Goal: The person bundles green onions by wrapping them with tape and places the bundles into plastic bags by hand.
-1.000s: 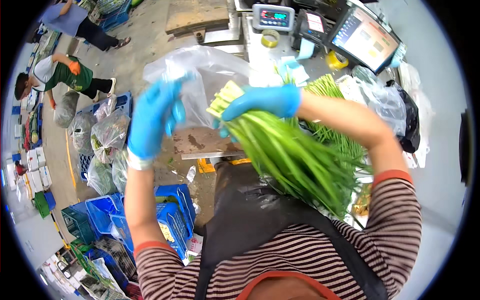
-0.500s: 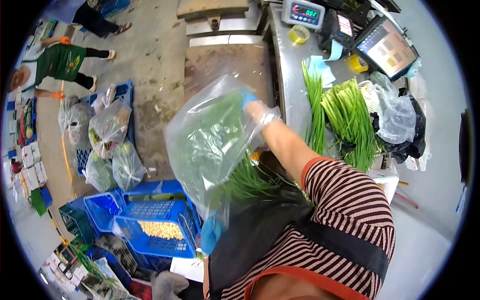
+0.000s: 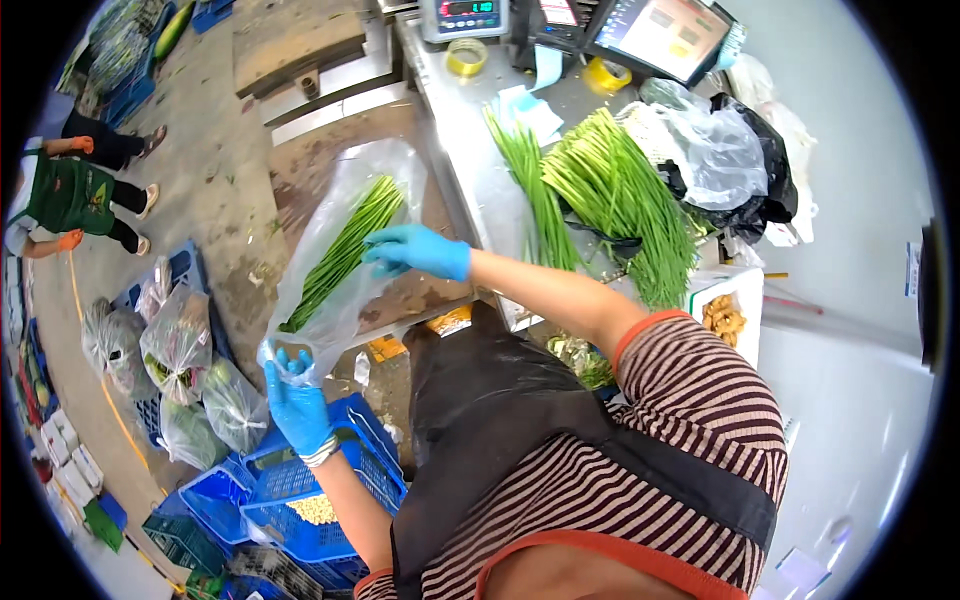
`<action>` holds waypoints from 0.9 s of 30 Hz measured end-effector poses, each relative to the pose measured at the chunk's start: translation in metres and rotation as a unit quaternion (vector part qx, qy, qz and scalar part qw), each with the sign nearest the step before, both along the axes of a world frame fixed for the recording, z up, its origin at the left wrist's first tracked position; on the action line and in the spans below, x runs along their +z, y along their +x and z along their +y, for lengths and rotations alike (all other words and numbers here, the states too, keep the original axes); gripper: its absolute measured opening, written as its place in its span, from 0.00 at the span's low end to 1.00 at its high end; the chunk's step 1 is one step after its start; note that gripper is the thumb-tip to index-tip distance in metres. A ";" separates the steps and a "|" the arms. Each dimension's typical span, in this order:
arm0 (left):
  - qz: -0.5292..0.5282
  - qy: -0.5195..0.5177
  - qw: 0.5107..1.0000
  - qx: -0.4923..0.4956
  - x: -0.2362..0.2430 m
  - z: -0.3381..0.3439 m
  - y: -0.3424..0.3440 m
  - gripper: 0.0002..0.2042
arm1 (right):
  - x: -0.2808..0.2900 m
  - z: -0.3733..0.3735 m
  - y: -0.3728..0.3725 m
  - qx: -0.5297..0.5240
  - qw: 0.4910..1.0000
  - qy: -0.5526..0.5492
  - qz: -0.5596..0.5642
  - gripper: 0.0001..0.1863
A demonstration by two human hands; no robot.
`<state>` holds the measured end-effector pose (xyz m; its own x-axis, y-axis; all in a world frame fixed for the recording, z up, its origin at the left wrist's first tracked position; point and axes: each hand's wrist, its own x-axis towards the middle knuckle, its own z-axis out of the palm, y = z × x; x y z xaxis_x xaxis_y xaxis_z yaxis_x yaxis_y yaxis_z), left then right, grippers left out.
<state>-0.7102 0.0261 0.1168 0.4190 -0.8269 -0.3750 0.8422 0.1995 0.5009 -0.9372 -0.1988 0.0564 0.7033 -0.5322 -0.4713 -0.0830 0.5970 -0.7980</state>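
Note:
A clear plastic bag [image 3: 310, 228] lies on the brown platform, with a bundle of green chives [image 3: 345, 250] slanting inside it. My left hand [image 3: 297, 405], in a blue glove, grips the bag's near edge by the leaf tips. My right hand [image 3: 418, 250], also blue-gloved, is at the bag's right side, above the chives. Its fingers reach over the film, apart from the thumb. More chives lie on the steel counter: a thin bunch [image 3: 535, 190] and a thick heap [image 3: 625, 200].
The brown platform [image 3: 300, 185] adjoins the steel counter [image 3: 455, 130], which bears a weighing display [image 3: 465, 14], tape rolls [image 3: 465, 58] and a screen [image 3: 662, 35]. Bagged vegetables [image 3: 178, 345] and blue crates [image 3: 270, 490] stand to the left. Another person [image 3: 70, 200] is at the far left.
The bag has come down from mid-air onto the platform. My right hand, inside the bag before, is now out of it. My left hand has moved forward and left. The view has shifted.

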 end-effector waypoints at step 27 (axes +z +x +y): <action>0.199 -0.063 0.978 0.000 0.012 -0.016 -0.029 0.23 | 0.105 -0.111 -0.249 -0.348 0.908 -0.187 0.137 0.12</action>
